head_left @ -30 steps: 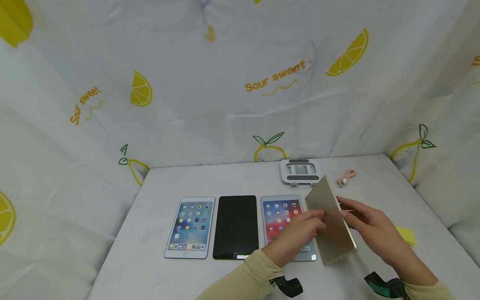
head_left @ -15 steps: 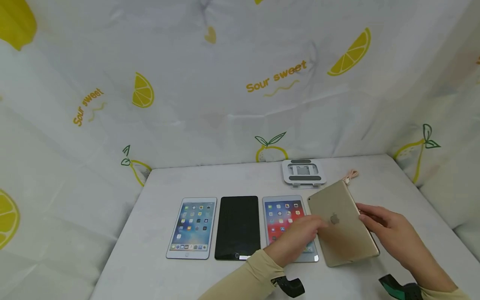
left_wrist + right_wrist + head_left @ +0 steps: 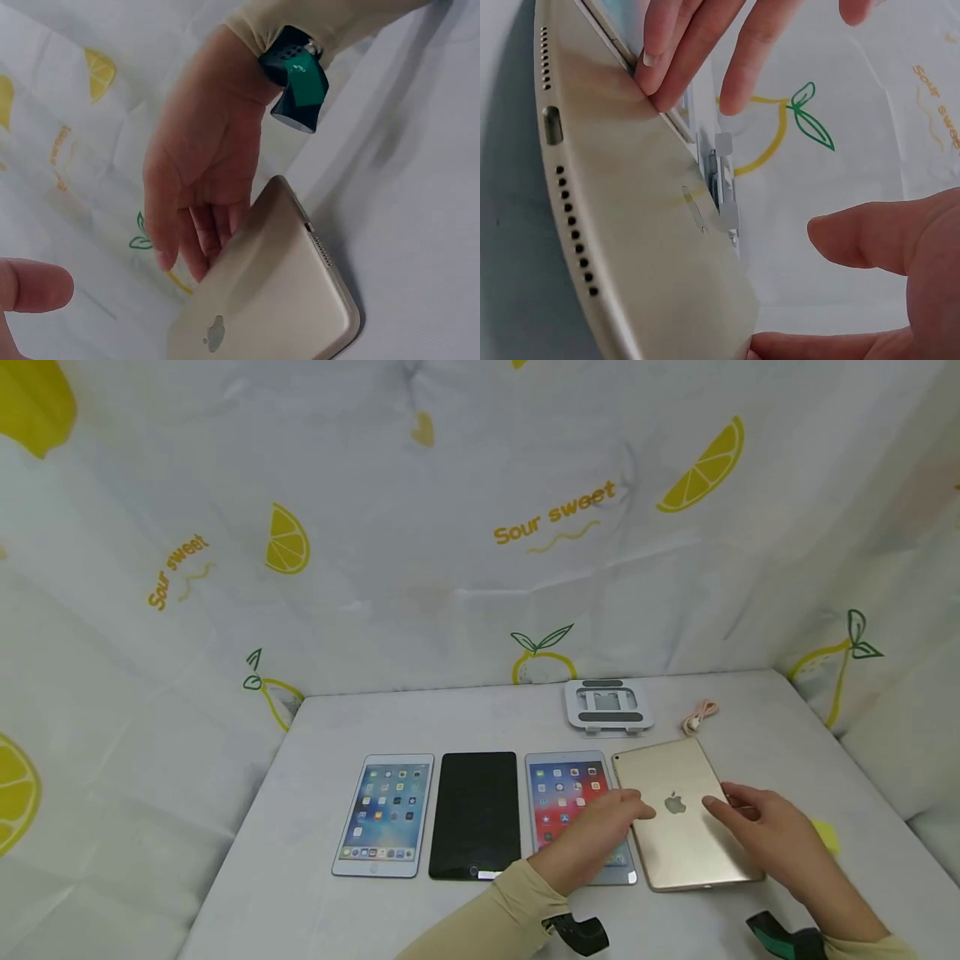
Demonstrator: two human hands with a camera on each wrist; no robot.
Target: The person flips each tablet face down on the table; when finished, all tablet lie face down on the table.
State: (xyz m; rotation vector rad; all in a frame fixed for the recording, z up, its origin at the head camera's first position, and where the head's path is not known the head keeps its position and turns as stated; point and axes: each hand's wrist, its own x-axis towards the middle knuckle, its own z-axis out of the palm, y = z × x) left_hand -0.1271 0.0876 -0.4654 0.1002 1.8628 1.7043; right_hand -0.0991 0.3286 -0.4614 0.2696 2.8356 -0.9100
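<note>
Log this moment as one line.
gold tablet: logo side up, rightmost of four | left hand: at left edge | right hand: at right edge

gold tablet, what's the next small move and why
Probably square up the gold tablet: the left hand and right hand are at its long edges, and in the head view its far edge slants, unlike that of the lit tablet beside it.

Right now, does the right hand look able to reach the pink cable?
Probably yes: the pink cable lies past the far edge of the gold tablet, and nothing visible stands between it and the right hand.
</note>
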